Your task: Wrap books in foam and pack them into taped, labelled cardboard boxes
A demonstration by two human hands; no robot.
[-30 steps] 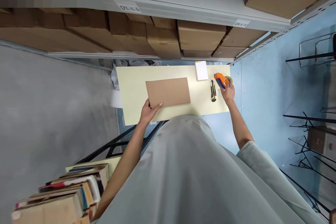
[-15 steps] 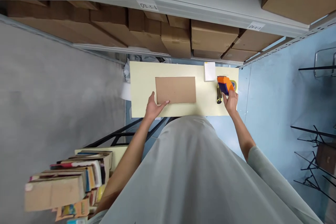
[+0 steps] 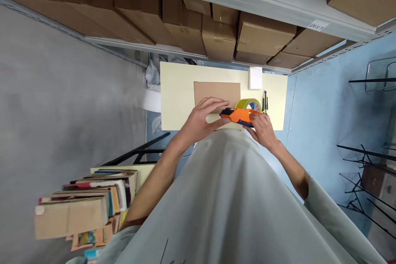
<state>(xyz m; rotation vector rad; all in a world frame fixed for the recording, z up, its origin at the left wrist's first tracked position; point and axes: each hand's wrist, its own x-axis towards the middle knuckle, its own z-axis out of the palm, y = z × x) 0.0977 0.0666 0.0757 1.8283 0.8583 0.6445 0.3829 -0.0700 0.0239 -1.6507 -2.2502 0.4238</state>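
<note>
My right hand (image 3: 262, 130) grips the handle of an orange tape dispenser (image 3: 241, 115) that carries a roll of yellow tape (image 3: 247, 104). The dispenser's dark front end points left, above the table's near edge. My left hand (image 3: 208, 116) is open there, its fingers and thumb spread to either side of that end; I cannot tell whether the thumb touches it. Flat on the pale yellow table (image 3: 176, 107) lies a brown piece of cardboard (image 3: 213, 90), partly hidden by my left hand.
A white box (image 3: 255, 78) and a black-and-yellow utility knife (image 3: 265, 102) are on the table's right part. Shelves of cardboard boxes (image 3: 266, 35) stand behind it. Stacked books (image 3: 89, 202) are at lower left, folding black metal legs (image 3: 359, 189) at right.
My right hand has brought the tape dispenser left, from beside the knife to in front of the cardboard. My left hand has moved right towards its front end. The view has shifted slightly.
</note>
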